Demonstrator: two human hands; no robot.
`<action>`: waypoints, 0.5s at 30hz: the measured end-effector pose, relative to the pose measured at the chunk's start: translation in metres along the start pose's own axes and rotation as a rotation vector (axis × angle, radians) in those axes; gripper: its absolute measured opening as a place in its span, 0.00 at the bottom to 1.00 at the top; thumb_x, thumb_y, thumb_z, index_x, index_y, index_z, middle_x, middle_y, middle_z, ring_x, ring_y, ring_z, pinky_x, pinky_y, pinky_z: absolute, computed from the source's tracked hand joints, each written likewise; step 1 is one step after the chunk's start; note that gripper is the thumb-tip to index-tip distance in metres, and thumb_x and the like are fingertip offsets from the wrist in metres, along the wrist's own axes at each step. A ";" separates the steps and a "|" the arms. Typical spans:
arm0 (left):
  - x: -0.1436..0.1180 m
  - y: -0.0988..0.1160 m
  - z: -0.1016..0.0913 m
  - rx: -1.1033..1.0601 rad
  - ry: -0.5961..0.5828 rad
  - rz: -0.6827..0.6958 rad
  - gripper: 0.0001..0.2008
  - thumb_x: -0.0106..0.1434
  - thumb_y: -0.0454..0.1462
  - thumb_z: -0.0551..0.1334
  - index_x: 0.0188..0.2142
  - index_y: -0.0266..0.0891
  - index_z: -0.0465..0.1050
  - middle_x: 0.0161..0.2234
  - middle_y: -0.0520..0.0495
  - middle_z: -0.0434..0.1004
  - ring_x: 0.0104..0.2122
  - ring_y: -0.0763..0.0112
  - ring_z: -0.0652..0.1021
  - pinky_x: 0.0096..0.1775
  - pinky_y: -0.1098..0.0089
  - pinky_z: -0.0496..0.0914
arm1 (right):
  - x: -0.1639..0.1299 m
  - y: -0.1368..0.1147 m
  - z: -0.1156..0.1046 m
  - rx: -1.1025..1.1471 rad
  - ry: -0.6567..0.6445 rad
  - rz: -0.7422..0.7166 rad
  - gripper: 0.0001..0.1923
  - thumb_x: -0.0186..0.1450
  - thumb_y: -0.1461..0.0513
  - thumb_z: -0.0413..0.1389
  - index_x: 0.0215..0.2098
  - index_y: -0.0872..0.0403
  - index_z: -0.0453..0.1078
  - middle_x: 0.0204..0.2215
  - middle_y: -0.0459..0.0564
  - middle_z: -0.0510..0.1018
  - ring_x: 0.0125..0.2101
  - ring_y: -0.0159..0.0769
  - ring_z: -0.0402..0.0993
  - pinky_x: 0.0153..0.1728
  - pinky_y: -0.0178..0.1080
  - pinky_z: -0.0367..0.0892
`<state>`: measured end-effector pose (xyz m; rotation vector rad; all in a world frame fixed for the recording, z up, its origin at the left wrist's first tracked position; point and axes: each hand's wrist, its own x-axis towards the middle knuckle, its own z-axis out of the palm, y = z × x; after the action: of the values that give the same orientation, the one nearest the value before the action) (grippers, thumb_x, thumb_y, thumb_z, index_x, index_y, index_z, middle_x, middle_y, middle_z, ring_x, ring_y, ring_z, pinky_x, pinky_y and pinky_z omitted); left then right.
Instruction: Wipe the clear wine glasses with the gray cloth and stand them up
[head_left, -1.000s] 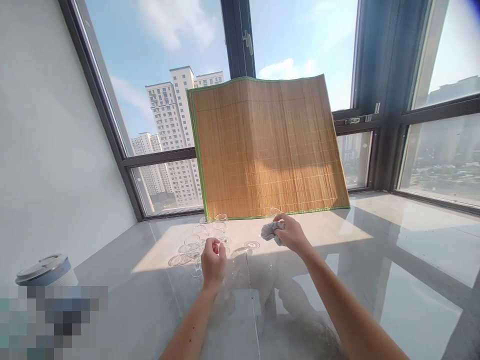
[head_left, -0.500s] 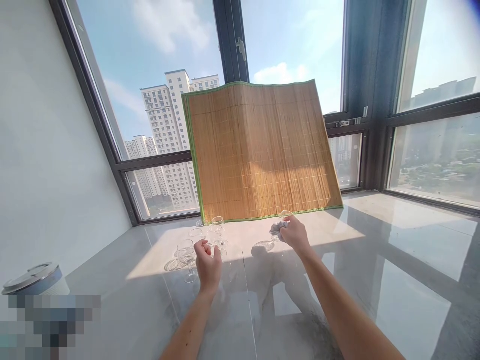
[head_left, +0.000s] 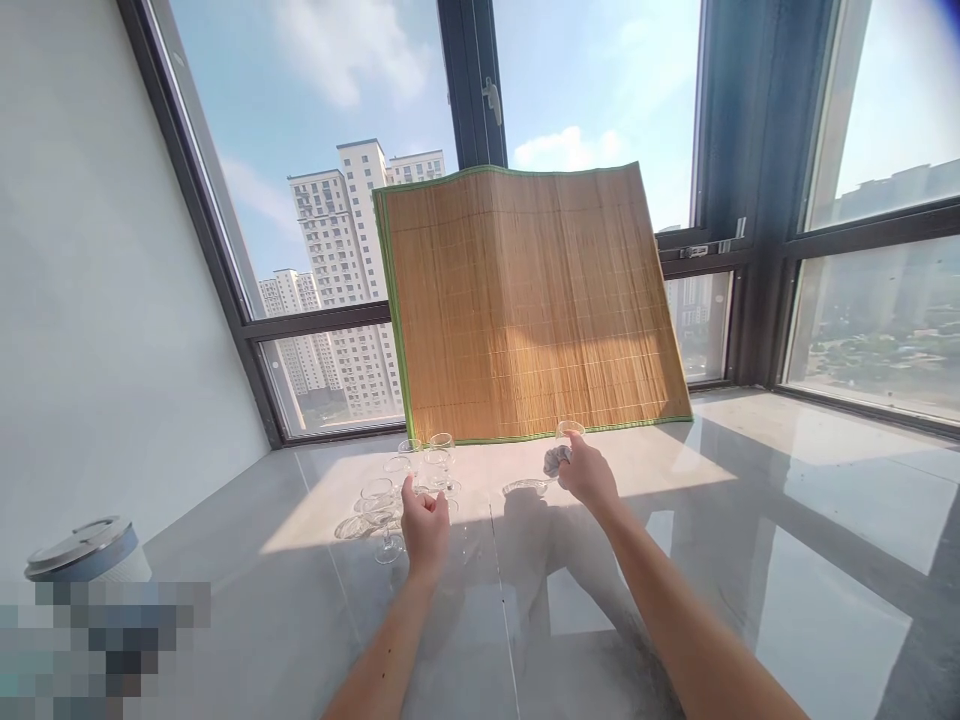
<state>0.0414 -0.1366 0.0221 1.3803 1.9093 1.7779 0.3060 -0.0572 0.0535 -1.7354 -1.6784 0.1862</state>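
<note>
Several small clear stemmed glasses (head_left: 387, 548) stand close together on the glossy grey surface, partly hidden by my left hand (head_left: 426, 525). Its fingers are curled in a loose fist beside them, and nothing shows between them. Farther right, my right hand (head_left: 589, 475) grips a crumpled whitish cloth (head_left: 556, 460). Just beyond its fingers is the rim of another clear glass (head_left: 570, 428), with a fingertip at or very near it. Most of this glass is behind my hand, so I cannot tell whether they touch.
A bamboo mat (head_left: 525, 300) with green edging leans upright against the window behind the glasses. At the left stands a lidded paper cup (head_left: 90, 555), its lower part covered by a pixelated patch. A white wall (head_left: 90, 280) bounds the left; dark window frames (head_left: 765, 250) bound the right.
The view has shifted slightly, moving most things rightward in the picture. My right index finger looks more extended toward the glass rim. Both hands stay in nearly the same places.
</note>
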 end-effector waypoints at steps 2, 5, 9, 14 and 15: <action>0.004 -0.007 0.002 0.022 -0.081 -0.081 0.35 0.60 0.40 0.56 0.66 0.36 0.49 0.19 0.61 0.58 0.23 0.70 0.69 0.32 0.69 0.64 | 0.001 0.001 0.002 -0.004 -0.007 -0.028 0.32 0.59 0.69 0.50 0.63 0.55 0.56 0.36 0.53 0.79 0.34 0.37 0.73 0.27 0.34 0.55; 0.011 -0.018 0.007 0.041 -0.199 -0.193 0.36 0.58 0.38 0.56 0.65 0.32 0.51 0.18 0.61 0.58 0.23 0.69 0.69 0.30 0.69 0.63 | 0.002 0.003 0.006 0.002 -0.020 -0.055 0.34 0.60 0.69 0.49 0.65 0.54 0.54 0.35 0.51 0.79 0.32 0.37 0.73 0.26 0.34 0.54; 0.019 -0.028 0.013 0.053 -0.243 -0.254 0.36 0.55 0.37 0.58 0.63 0.28 0.55 0.17 0.60 0.59 0.23 0.67 0.70 0.28 0.69 0.63 | 0.006 0.007 0.011 0.001 0.009 -0.069 0.31 0.61 0.69 0.49 0.64 0.56 0.55 0.35 0.52 0.79 0.34 0.37 0.73 0.27 0.34 0.54; 0.024 -0.033 0.016 0.070 -0.272 -0.246 0.35 0.57 0.37 0.59 0.63 0.29 0.55 0.17 0.59 0.61 0.23 0.68 0.71 0.29 0.70 0.63 | 0.009 0.009 0.011 0.031 0.040 -0.021 0.23 0.60 0.69 0.50 0.54 0.58 0.63 0.35 0.54 0.79 0.35 0.38 0.74 0.29 0.33 0.56; 0.024 -0.033 0.016 0.081 -0.274 -0.238 0.35 0.57 0.37 0.58 0.63 0.29 0.55 0.17 0.59 0.61 0.23 0.68 0.71 0.29 0.70 0.63 | 0.009 0.008 0.010 0.038 0.035 -0.011 0.22 0.60 0.69 0.50 0.53 0.58 0.63 0.35 0.54 0.79 0.35 0.38 0.74 0.29 0.33 0.57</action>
<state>0.0231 -0.1038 -0.0003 1.2823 1.9210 1.3426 0.3084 -0.0445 0.0453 -1.6916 -1.6485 0.1802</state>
